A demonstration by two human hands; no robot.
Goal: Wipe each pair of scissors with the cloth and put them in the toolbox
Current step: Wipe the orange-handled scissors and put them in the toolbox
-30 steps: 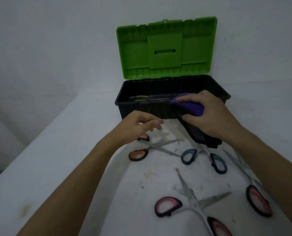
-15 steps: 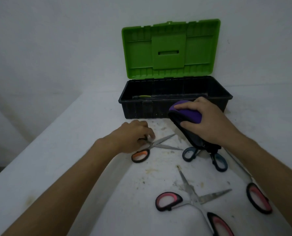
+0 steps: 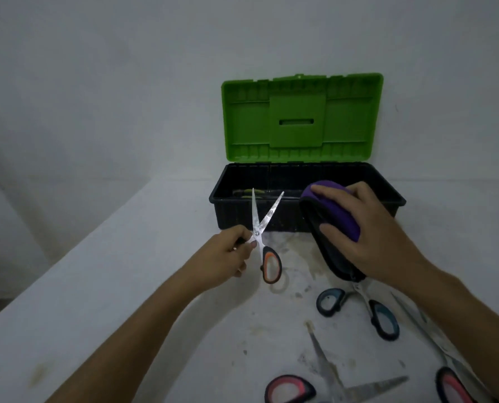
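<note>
Head view, my left hand [image 3: 228, 254] pinching the orange-handled scissors [image 3: 264, 237] near the pivot, blades spread before the open toolbox [image 3: 306, 212], my right hand [image 3: 370, 228] gripping the purple cloth [image 3: 334, 216], other scissors on the surface [image 3: 126, 271].

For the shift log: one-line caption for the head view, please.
Left hand lifts orange-handled scissors, blades open, as right hand holds purple cloth before the open toolbox.
</note>
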